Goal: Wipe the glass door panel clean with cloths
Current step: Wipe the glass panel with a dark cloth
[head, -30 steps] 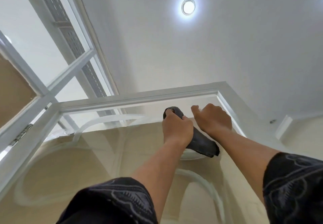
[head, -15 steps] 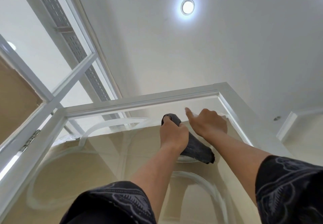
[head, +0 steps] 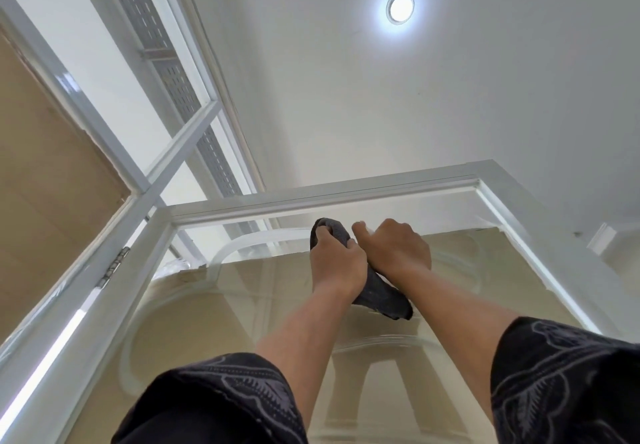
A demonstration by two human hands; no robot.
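Nearest to me are the dark patterned sleeves (head: 214, 405), with both bare forearms reaching upward. My left hand (head: 337, 263) is clamped round a dark grey cloth (head: 381, 298) held against the glass door panel (head: 242, 305) near its top edge, the cloth's tail hanging below the wrist. My right hand (head: 394, 253) touches the left, fingers curled at the glass, and I cannot tell if it holds anything. Beyond are the white door frame (head: 329, 198) and a lit ceiling lamp (head: 400, 6).

2 arms raised; left hand (head: 337, 267) grips cloth (head: 381, 300), right hand (head: 398, 253) fisted.
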